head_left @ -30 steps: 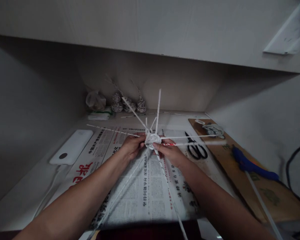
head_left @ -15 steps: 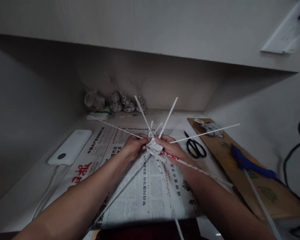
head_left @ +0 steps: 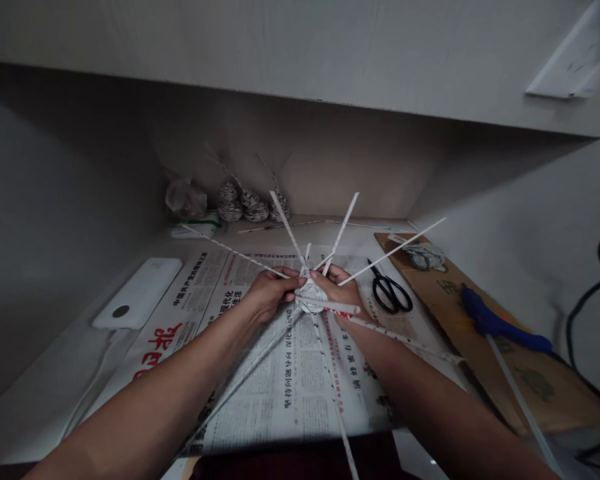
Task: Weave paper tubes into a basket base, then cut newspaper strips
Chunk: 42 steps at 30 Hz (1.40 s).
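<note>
A small round weave of rolled newspaper strips (head_left: 311, 295) is held between both hands above the newspaper (head_left: 260, 360). Rolled paper sticks radiate from it in several directions, some up and outward, others down toward me. My left hand (head_left: 274, 292) pinches its left edge, thumb on top. On the opposite edge, my right hand (head_left: 341, 287) grips with the thumb on the near face and fingers behind. A short loose paper end (head_left: 343, 307) crosses in front of the weave toward the right wrist. The fingers behind the weave are partly hidden.
Black scissors (head_left: 391, 293) lie right of the hands. A cardboard sheet (head_left: 445, 320) bears a blue glue gun (head_left: 500, 328) and crumpled paper (head_left: 424, 256). A white power bank (head_left: 139, 293) with a cable lies left. Woven gourd shapes (head_left: 254, 205) and a plastic bag (head_left: 186, 198) stand at the back.
The long stick on the right now angles more steeply upward. The short paper end has swung up and right across the weave. Both hands keep their grip.
</note>
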Available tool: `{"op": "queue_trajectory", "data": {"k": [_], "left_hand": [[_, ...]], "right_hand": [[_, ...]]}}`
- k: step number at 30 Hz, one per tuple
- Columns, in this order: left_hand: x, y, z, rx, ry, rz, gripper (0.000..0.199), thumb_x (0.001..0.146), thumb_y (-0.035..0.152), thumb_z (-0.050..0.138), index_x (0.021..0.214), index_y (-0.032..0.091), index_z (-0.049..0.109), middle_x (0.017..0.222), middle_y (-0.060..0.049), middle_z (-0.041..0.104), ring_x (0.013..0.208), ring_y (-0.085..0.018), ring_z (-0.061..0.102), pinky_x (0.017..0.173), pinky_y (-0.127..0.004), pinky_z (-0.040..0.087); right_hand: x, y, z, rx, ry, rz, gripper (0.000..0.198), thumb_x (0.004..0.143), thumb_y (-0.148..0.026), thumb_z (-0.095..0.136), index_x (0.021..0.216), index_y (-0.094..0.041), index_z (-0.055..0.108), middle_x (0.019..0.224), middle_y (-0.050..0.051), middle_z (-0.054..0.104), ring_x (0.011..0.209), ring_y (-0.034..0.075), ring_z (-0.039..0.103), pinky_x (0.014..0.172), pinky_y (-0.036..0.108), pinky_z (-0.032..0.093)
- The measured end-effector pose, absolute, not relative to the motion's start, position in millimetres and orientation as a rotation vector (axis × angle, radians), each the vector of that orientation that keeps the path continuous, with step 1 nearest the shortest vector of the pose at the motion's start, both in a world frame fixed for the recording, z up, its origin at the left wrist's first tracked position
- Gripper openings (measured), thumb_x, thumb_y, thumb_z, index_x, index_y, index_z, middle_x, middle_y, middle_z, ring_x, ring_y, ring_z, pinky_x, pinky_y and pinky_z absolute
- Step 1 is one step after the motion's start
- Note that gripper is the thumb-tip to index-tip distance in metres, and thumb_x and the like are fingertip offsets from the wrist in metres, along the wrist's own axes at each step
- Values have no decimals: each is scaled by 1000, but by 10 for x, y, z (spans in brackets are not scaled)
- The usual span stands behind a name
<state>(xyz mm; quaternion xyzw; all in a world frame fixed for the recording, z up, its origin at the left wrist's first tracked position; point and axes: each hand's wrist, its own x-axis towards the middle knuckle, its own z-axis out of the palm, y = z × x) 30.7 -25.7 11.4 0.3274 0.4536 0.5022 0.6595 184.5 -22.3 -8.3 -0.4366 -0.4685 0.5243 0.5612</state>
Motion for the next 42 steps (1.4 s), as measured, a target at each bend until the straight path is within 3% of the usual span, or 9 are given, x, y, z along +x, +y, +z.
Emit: {"op": "queue_trajectory", "data": {"k": [7, 14, 21, 29, 35, 42], "left_hand": [[320, -253, 129, 682, 1017, 1109, 31, 47, 8, 91, 66, 11, 67, 59, -2, 66, 47, -8, 57, 41, -15, 41], [316, -249, 114, 684, 1022, 1137, 27, 49, 10, 89, 65, 11, 67, 58, -3, 66, 46, -8, 56, 40, -16, 39], [326, -261, 91, 689, 1028, 1154, 32, 46, 10, 90, 66, 12, 65, 58, -2, 67, 46, -9, 56, 42, -17, 42], [396, -320, 94, 756, 1007, 1249, 43, 41, 27, 94, 67, 14, 62, 54, 1, 64, 38, -7, 48, 38, -19, 33], [449, -357, 37, 956, 1097, 1343, 37, 52, 38, 89, 67, 15, 65, 51, 2, 60, 38, -9, 47, 38, -21, 34], [395, -324, -57, 1364, 1255, 1401, 20, 68, 34, 78, 76, 15, 75, 69, -4, 72, 56, -14, 61, 51, -23, 44]], "right_hand": [[1818, -261, -107, -1095, -1141, 1020, 15, 76, -33, 70, 79, -19, 65, 67, -2, 64, 61, 13, 55, 57, 25, 43], [1829, -241, -119, -990, -1041, 1277, 23, 66, -34, 80, 82, -20, 71, 74, 0, 71, 65, 17, 62, 63, 28, 48], [1822, -228, -167, -1032, -1012, 1322, 29, 61, -40, 85, 72, -18, 71, 63, 0, 69, 56, 15, 58, 57, 28, 46], [1848, -235, -185, -1098, -1113, 1188, 29, 67, -44, 81, 68, -19, 66, 62, 1, 66, 57, 16, 56, 54, 29, 44], [1857, -213, -192, -1144, -1095, 1170, 32, 69, -48, 78, 68, -18, 66, 60, 0, 64, 55, 15, 54, 52, 27, 42], [1882, -176, -228, -1132, -1103, 1215, 28, 66, -44, 77, 72, -18, 71, 65, 0, 68, 58, 16, 58, 54, 27, 44]]}}
